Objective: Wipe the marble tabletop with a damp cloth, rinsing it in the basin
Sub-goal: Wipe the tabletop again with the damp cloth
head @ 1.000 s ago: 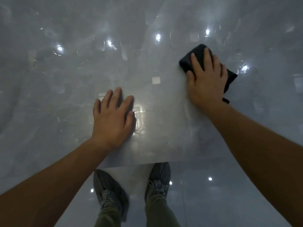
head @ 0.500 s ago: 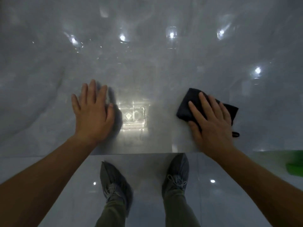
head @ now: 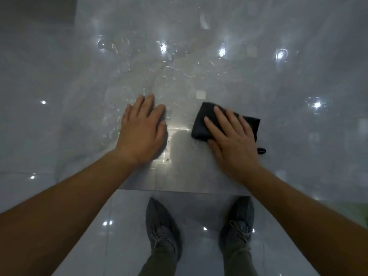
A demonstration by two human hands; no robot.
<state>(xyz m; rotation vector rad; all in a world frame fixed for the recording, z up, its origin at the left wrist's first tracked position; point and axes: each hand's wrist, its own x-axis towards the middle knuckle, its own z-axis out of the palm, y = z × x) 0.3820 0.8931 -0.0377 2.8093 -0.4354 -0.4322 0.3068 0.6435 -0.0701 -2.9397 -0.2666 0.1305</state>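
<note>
I saw grey shoes (head: 161, 230) below the wet grey marble counter (head: 199, 68); my right hand (head: 234, 143) pressed straight fingers (head: 222, 118) on the dark folded cloth (head: 199, 126), left hand (head: 142, 132) flat beside.

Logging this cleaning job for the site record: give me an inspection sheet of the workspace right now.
Surface: marble tabletop glossy, wet streaks and droplets across the far middle.
Job's things: dark cloth folded, flat on the tabletop; basin not identifiable.
Clutter: nothing seen.
Grippers: left hand flat on bare marble, fingers straight; right hand pressing flat on the cloth.
Cables: nothing seen.
Surroundings: glossy tiled floor, grey shoes, green patch at right edge.
</note>
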